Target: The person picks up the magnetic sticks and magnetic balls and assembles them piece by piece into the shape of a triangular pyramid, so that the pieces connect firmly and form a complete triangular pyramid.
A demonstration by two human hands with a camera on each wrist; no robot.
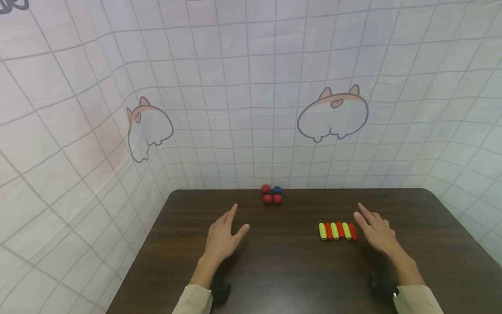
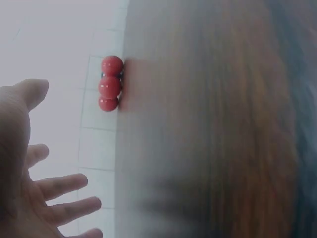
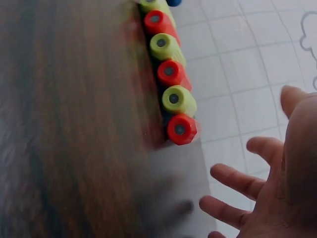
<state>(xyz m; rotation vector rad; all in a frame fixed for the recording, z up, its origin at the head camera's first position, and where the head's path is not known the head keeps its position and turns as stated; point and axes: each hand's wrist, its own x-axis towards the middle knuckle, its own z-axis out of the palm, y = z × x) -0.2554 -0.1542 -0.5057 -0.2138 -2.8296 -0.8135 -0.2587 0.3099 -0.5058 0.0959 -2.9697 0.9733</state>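
Observation:
My left hand [image 1: 221, 240] hovers over the left half of the dark wooden table [image 1: 274, 270], fingers spread and nothing in it. Ahead of it, three glossy red balls [image 1: 267, 199] and one blue ball [image 1: 277, 190] sit in a tight cluster by the back edge. On the other side, my right hand [image 1: 377, 232] is held with its fingers apart, just right of a row of short cylinders [image 1: 335, 231]. Yellow-green and red ones alternate there, side by side; in the right wrist view the nearest red cylinder [image 3: 182, 130] shows a dark round centre in its end.
White cloth [image 1: 274, 109] with a grey grid and cartoon animal drawings [image 1: 333, 117] hangs behind the table and along both sides. A dark wrist-worn device [image 1: 221, 292] sits at the left wrist, another dark device [image 1: 382, 285] at the right.

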